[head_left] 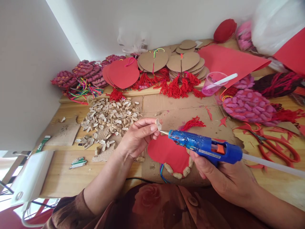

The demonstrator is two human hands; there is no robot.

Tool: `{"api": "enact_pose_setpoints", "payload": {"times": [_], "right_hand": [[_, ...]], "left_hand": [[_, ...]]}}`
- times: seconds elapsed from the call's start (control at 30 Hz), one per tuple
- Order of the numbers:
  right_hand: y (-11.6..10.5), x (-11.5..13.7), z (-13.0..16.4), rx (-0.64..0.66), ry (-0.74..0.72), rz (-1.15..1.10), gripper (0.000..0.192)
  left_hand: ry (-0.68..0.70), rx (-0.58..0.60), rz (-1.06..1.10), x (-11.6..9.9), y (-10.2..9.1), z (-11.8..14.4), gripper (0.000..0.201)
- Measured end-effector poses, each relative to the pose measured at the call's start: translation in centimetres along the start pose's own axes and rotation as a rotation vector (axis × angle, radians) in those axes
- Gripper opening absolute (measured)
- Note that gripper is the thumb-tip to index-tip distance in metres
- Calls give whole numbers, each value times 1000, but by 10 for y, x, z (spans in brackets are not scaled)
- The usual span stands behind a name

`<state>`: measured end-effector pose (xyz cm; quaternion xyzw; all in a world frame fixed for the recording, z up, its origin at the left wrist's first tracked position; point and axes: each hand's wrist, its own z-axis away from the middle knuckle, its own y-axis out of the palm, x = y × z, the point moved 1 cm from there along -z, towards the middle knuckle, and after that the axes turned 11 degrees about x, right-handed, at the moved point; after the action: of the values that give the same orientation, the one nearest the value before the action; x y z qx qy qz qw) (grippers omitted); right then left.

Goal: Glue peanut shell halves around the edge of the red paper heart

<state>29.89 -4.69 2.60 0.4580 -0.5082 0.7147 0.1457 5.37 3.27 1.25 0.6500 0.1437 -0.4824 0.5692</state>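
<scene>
My left hand (137, 137) pinches a peanut shell half (158, 124) between thumb and fingers. My right hand (221, 176) grips a blue hot glue gun (205, 147), and its metal nozzle touches the shell. Below them on the cardboard lies a red heart-shaped piece (168, 153) with several peanut shells glued along its lower edge (177, 174). A red tassel (193, 122) lies just behind the gun.
A heap of peanut shell halves (109, 119) lies at the left. Red and cardboard hearts (152, 62), red tassels (176, 86), a pink cup with a stick (213, 83), shell-covered pink hearts (247, 105) and red scissors (276, 148) crowd the back and right.
</scene>
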Motion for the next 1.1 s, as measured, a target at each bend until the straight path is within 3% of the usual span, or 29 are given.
{"api": "enact_pose_setpoints", "payload": {"times": [1.1], "right_hand": [[1, -4, 0, 1, 64, -59, 21]], "left_hand": [[0, -28, -12, 1, 0, -1, 29]]}}
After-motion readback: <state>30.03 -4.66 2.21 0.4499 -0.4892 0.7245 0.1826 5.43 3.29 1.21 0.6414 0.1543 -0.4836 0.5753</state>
